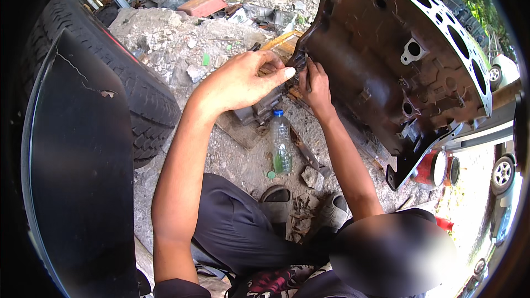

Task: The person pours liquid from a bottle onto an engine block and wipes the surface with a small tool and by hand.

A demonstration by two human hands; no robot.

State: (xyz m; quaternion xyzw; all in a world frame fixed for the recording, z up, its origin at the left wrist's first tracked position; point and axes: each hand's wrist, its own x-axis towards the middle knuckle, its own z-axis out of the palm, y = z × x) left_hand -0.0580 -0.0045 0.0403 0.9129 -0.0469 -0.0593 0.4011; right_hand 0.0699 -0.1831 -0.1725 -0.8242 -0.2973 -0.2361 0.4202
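Note:
A brown cast engine block [364,41] is tipped on its side at the right, its pale machined deck face with cylinder bores turned outward. My right hand [318,87] is at the block's near left edge, fingers closed around a slim dark tool [308,76]; the tool's exact kind is unclear. Just left of it, my left hand [244,78] hovers with thumb and fingers drawn together close to the same edge. Whether anything small sits between those fingertips cannot be made out. Dark metal parts [265,105] lie on the ground below my left hand.
A clear plastic bottle [281,142] with a blue cap and green liquid stands between my feet and the block. Left are a large tyre [145,91] and a black panel [83,165]. Rubble, a reddish box [203,5] and red cans [430,167] lie around.

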